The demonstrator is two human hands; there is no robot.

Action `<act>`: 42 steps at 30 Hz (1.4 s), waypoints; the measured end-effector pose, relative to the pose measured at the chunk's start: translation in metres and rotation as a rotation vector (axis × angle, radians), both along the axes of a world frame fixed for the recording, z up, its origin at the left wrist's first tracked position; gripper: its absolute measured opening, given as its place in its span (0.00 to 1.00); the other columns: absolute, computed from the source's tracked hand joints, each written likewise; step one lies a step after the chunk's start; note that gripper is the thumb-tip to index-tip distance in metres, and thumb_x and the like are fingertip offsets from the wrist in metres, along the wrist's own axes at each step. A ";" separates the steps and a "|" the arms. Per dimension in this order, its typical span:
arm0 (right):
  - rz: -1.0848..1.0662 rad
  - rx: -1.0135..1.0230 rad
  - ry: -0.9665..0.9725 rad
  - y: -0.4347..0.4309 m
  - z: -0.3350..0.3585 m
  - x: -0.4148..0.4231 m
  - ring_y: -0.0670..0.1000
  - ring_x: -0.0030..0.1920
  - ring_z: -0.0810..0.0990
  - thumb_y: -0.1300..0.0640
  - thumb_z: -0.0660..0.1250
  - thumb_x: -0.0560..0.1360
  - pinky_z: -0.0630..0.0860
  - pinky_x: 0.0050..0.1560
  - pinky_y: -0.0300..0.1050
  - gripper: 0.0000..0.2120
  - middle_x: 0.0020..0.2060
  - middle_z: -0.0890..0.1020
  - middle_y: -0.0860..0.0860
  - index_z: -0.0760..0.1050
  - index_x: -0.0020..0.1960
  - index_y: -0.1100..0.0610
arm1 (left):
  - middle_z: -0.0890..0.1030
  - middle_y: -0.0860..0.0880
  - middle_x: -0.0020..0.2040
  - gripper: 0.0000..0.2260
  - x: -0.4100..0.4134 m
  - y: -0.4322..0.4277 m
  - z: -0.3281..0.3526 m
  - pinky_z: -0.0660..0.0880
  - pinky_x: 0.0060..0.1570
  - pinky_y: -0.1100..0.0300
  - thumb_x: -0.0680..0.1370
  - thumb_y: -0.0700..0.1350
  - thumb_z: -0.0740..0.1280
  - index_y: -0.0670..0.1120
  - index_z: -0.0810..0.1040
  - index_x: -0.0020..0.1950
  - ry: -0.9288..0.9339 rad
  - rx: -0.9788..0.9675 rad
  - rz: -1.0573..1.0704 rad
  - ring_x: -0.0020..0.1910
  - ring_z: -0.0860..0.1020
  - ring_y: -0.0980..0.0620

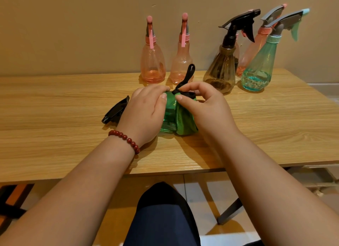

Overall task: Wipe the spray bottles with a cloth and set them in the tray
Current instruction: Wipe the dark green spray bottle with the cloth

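Green spray bottle (167, 115) lies sideways, head (115, 111) left, cloth (185, 121) over base right.

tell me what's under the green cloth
a green bottle: its left side shows beside the green cloth, the rest is covered by cloth and the right hand

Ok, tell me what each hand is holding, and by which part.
Left hand grips the green spray bottle around its upper body. Right hand pinches the green cloth at its top, by the black loop.
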State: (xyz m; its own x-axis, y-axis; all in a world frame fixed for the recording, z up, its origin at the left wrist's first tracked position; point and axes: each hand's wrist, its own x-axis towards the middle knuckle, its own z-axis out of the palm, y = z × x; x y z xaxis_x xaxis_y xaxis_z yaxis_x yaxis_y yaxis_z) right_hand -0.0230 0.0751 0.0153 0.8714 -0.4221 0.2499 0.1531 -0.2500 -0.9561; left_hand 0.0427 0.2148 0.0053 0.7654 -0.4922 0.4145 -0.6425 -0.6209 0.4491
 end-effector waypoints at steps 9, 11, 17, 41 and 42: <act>-0.027 0.061 0.004 0.010 -0.005 -0.016 0.44 0.47 0.82 0.58 0.73 0.73 0.81 0.50 0.50 0.04 0.42 0.84 0.44 0.82 0.43 0.48 | 0.73 0.51 0.67 0.17 0.000 -0.001 0.003 0.58 0.64 0.62 0.84 0.47 0.50 0.48 0.72 0.69 0.020 0.003 0.018 0.68 0.66 0.52; -0.032 0.071 0.011 0.010 -0.009 -0.018 0.44 0.46 0.82 0.58 0.73 0.72 0.81 0.50 0.51 0.05 0.41 0.84 0.44 0.82 0.42 0.48 | 0.73 0.51 0.67 0.17 0.000 -0.001 0.003 0.58 0.63 0.63 0.84 0.46 0.51 0.47 0.72 0.69 0.012 0.003 0.011 0.68 0.66 0.51; -0.032 0.124 0.130 0.006 -0.008 -0.014 0.47 0.42 0.84 0.60 0.73 0.72 0.82 0.44 0.50 0.05 0.38 0.85 0.48 0.82 0.40 0.52 | 0.73 0.50 0.67 0.22 -0.003 0.001 0.001 0.58 0.64 0.62 0.81 0.50 0.48 0.48 0.72 0.69 -0.003 -0.008 0.000 0.68 0.66 0.51; -0.174 0.030 0.076 0.003 -0.003 0.005 0.45 0.45 0.82 0.58 0.72 0.73 0.81 0.48 0.49 0.04 0.40 0.83 0.44 0.81 0.41 0.49 | 0.74 0.50 0.66 0.20 -0.003 -0.002 -0.001 0.56 0.62 0.65 0.82 0.49 0.48 0.47 0.72 0.68 -0.006 -0.018 0.013 0.67 0.66 0.51; -0.193 0.006 0.099 0.002 -0.006 0.009 0.44 0.45 0.81 0.58 0.72 0.73 0.81 0.49 0.50 0.05 0.40 0.82 0.44 0.81 0.41 0.49 | 0.74 0.50 0.66 0.22 -0.003 -0.002 -0.001 0.56 0.62 0.65 0.81 0.50 0.47 0.47 0.72 0.68 -0.013 -0.013 0.008 0.67 0.67 0.51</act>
